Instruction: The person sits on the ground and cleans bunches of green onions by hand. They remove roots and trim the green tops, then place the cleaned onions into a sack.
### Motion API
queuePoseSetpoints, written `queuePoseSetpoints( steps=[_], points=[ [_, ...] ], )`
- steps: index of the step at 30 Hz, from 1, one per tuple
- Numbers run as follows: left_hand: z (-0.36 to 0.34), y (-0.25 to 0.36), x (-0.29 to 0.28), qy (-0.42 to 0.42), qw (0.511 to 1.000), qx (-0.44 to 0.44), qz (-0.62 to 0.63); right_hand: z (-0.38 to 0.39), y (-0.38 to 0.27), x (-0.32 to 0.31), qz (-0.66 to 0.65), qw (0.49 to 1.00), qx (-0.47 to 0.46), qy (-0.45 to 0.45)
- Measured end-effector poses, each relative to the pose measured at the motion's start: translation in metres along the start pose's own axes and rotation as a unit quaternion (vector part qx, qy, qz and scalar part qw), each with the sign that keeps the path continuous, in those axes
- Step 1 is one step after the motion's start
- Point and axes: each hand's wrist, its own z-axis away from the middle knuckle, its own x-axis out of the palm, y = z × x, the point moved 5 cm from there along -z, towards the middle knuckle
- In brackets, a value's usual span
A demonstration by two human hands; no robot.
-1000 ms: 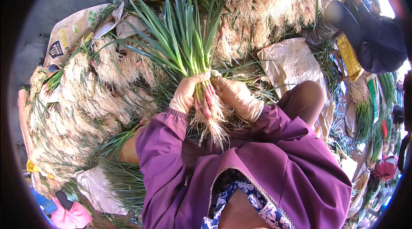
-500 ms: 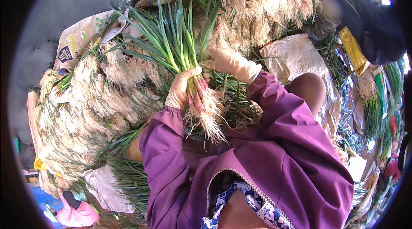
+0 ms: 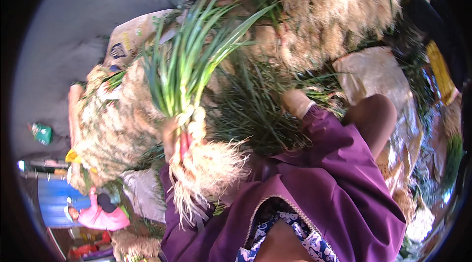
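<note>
A bunch of spring onions (image 3: 184, 80) is upright in the grip of my gloved left hand (image 3: 195, 122), whose fingers wrap round the stems. Green leaves fan out above the fist. Below it show reddish stems and a thick tuft of pale roots (image 3: 211, 166). My right hand (image 3: 296, 103), also in a pale glove, reaches down at the edge of a loose heap of green spring onions (image 3: 255, 109) by my knee. Its fingers are blurred and hidden, so what they touch does not show.
Stacked bundles with pale roots outward lie at left (image 3: 123, 124) and far right (image 3: 339, 11). A light sack (image 3: 371, 72) lies beside my right knee. A printed sack (image 3: 130, 36) is at the far left. Another person in pink (image 3: 103, 213) is at lower left.
My left hand has moved left and down with the spring onions. My right hand has left the bunch and gone down to the loose heap. The whole view has shifted.
</note>
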Motion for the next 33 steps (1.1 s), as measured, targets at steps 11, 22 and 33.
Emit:
queuePoseSetpoints(
  steps=[11,22,33],
  points=[
    [0.056,0.055,0.037,0.04,0.941,0.329,-0.072,0.009,-0.186,-0.152,-0.676,0.56,-0.471,-0.086],
    [-0.058,-0.07,-0.107,0.246,0.961,0.113,-0.057,-0.05,-0.142,-0.102,-0.232,0.937,-0.201,0.17],
    [-0.085,-0.025,-0.074,-0.02,0.969,0.232,0.076,-0.045,0.033,-0.152,-0.125,0.921,0.144,0.339]
  ],
)
